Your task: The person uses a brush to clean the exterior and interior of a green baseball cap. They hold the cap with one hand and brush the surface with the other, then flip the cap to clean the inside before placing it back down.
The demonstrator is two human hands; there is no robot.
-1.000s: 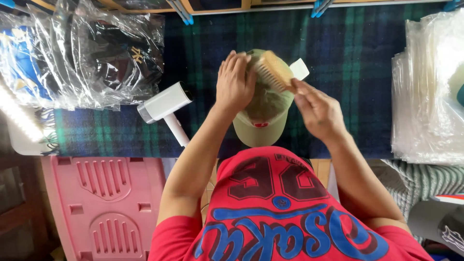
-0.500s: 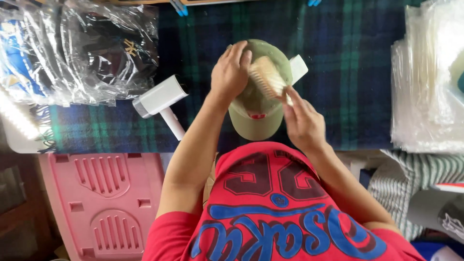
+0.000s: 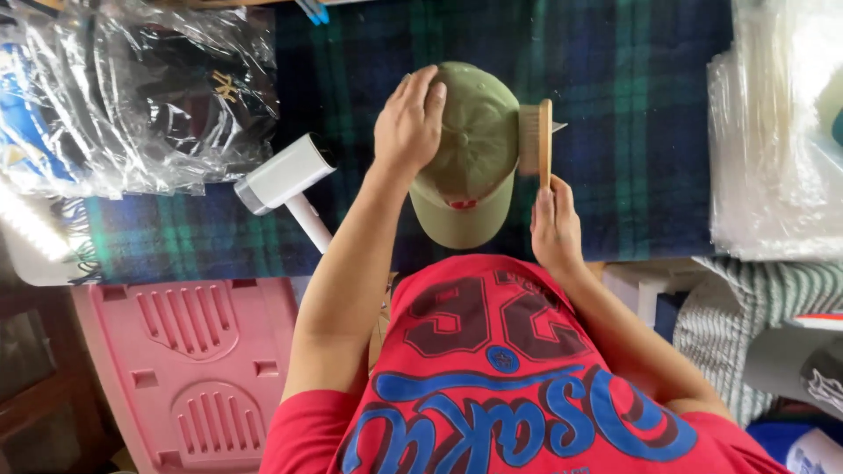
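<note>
The left hand lies spread over the crown of an olive-green baseball cap at the upper centre of the frame, fingers curved to the dome and steadying it; the right hand is closed around the handle of a wooden brush, whose bristles press against the cap's right side. To brush well, the holding hand should keep the crown firm and rounded so the fabric does not buckle, and the bristles should meet the cloth flat, with light strokes that follow the panel seams rather than cross them.

The cap rests on a dark blue and green plaid cloth covering the bench. It has a stitched, panelled crown with a top button, its brim points toward the person, and a small red mark shows near the brim. A white handheld appliance lies just left of the forearm.
</note>
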